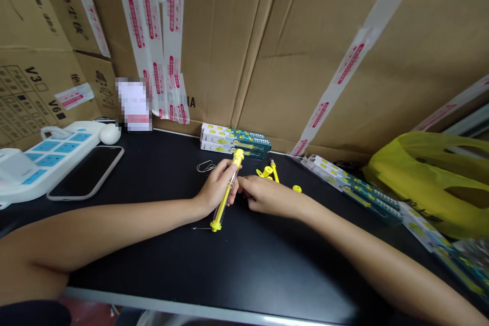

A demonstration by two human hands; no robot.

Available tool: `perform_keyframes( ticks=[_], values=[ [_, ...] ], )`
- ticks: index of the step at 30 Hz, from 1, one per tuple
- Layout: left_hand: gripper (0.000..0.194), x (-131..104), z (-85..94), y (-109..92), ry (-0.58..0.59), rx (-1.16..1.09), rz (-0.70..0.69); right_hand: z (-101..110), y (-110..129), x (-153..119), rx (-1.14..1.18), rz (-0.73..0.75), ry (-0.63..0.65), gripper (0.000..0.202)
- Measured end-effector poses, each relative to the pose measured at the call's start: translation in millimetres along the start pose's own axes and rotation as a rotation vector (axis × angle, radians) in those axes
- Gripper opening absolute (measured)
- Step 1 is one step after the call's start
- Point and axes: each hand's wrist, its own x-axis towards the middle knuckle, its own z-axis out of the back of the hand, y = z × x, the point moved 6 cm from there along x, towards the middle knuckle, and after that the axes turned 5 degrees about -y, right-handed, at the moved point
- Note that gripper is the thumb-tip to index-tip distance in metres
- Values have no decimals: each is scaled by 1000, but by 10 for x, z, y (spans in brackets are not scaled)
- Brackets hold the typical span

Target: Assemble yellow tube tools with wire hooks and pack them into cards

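My left hand is wrapped around a tubular spring scale, a clear tube with yellow end caps and a yellow core, held tilted over the black table. A thin metal wire sticks out to the left by its lower cap. Close beside the tube, my right hand has its fingers curled together; what they hold, if anything, is hidden. Just past that hand lie several small yellow plastic parts, a yellow rod with a metal tip and a yellow cap. Bent wire hooks rest left of the tube.
Printed boxes lie stacked against the cardboard wall. More boxes line the right side, near a yellow plastic bag. To the left are a phone, a white power strip and an upright blurred screen.
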Motion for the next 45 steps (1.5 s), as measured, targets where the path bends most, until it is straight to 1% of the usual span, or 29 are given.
perform_keyframes(
  ticks=[2, 4, 8, 10, 11, 13, 17, 22, 27, 30, 33, 38, 43, 45],
  values=[
    [17, 0, -1, 18, -2, 18, 20, 16, 13, -153, 62, -26, -84, 25],
    [15, -3, -12, 36, 14, 29, 42, 35, -19, -250, 168, -54, -196, 21],
    [16, -11, -63, 62, 100, 68, 66, 68, -178, -314, 473, -131, -439, 9],
    [17, -12, -91, 68, 149, 98, 58, 62, -221, -313, 583, -145, -497, 5],
    [17, -11, -102, 72, 168, 112, 52, 65, -222, -313, 596, -138, -515, 4],
    [18, -8, -113, 87, 193, 139, 46, 85, -191, -322, 545, -103, -545, 5],
    [20, 0, -130, 138, 240, 203, 74, 129, -131, -353, 374, -41, -578, 9],
    [21, -20, -154, 175, 293, 260, 134, 160, -158, -368, 257, -36, -609, 13],
    [19, -66, -177, 196, 329, 291, 205, 161, -171, -368, 268, -32, -609, 12],
    [20, -68, -178, 197, 326, 288, 209, 133, -157, -360, 261, -34, -566, 12],
    [22, -61, -173, 208, 324, 280, 212, 107, -163, -357, 282, -65, -520, 10],
    [26, -47, -159, 213, 313, 309, 205, 105, -209, -358, 337, -102, -501, 13],
    [25, -40, -163, 209, 310, 307, 200, 134, -189, -353, 298, -44, -530, 12],
    [25, -40, -166, 213, 317, 322, 200, 140, -186, -355, 299, -45, -545, 11]
  ],
)
